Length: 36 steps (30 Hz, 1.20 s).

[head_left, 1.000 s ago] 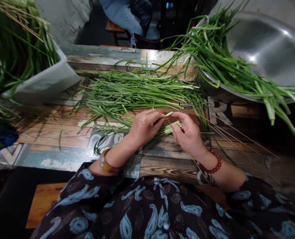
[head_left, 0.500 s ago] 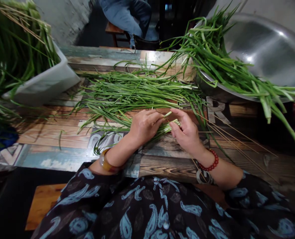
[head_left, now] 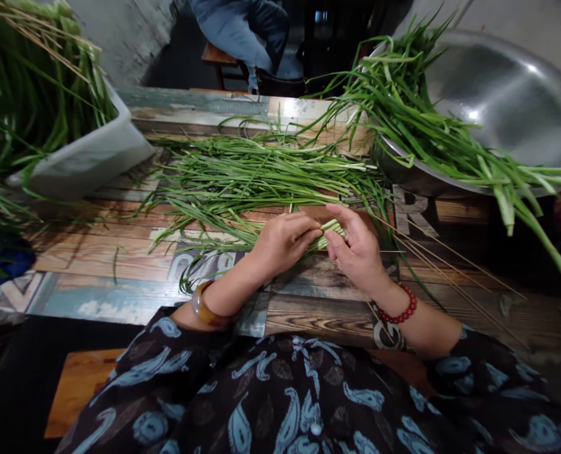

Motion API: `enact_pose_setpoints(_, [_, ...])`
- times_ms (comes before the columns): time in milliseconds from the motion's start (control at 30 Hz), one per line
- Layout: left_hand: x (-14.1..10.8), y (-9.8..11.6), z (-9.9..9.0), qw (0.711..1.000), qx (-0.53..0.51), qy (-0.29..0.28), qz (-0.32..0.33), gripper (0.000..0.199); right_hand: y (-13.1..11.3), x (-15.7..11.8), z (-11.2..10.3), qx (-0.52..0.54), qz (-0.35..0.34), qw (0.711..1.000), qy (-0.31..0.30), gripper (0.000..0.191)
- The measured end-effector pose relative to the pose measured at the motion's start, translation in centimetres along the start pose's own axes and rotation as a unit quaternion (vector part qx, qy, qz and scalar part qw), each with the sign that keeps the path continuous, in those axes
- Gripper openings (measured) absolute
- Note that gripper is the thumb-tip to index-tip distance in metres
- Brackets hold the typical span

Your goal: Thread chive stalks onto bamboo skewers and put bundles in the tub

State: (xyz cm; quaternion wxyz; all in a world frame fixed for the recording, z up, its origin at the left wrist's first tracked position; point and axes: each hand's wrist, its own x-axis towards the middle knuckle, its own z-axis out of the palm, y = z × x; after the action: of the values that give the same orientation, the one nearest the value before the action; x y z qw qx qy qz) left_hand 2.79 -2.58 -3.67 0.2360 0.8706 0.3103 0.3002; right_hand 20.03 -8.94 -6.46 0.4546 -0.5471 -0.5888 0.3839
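Note:
My left hand [head_left: 287,241] is closed in a pinch on garlic chives, its fingertips near their pale cut ends. Facing it, my right hand [head_left: 356,247] grips the same small bunch of garlic chives [head_left: 330,226], thumb and fingers around the stems. A thin bamboo skewer [head_left: 394,252] sticks out to the right behind my right hand; whether it runs through the stems is hidden by my fingers. Just beyond both hands, a loose layer of garlic chives [head_left: 261,167] lies across the wooden table [head_left: 308,306], leaves to the left and pale ends to the right.
Several bamboo skewers [head_left: 455,284] lie at the right. A steel bowl [head_left: 502,94] stands at the back right, chives [head_left: 417,120] draped over its rim. The white bin [head_left: 95,157] at left holds more chives and sticks. Beyond the table, a person in jeans [head_left: 237,28] sits.
My left hand has shifted slightly right, closer to my right hand. The stem it held between the hands now lies against the bunch in my right hand.

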Motion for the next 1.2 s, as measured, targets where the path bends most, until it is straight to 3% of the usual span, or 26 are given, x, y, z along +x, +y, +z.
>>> enact_pose_setpoints(267, [0.7, 0.5, -1.2, 0.965, -0.195, -0.124, -0.124, 0.034, -0.3, 0.1, -0.6, 0.023, 0.019, 0.999, -0.018, 0.05])
enact_pose_setpoints(433, [0.8, 0.4, -1.5, 0.956, -0.223, -0.06, -0.181, 0.031, -0.3, -0.2, -1.0, 0.047, 0.011, 0.997, -0.053, 0.053])
enact_pose_setpoints(567, [0.8, 0.4, -1.8, 0.936, -0.276, -0.078, -0.206, 0.038, -0.5, -0.4, -1.1, 0.035, -0.003, 0.997, -0.061, 0.053])
enact_pose_setpoints(800, [0.8, 0.4, -1.6, 0.933, -0.286, -0.091, -0.2, 0.044, -1.2, -0.9, -0.8, -0.029, -0.016, 0.999, -0.039, 0.051])
enact_pose_setpoints(1200, [0.5, 0.5, -0.8, 0.945, -0.268, -0.108, -0.156, 0.04, -1.2, -0.8, -0.6, -0.01, -0.018, 0.999, -0.047, 0.044])
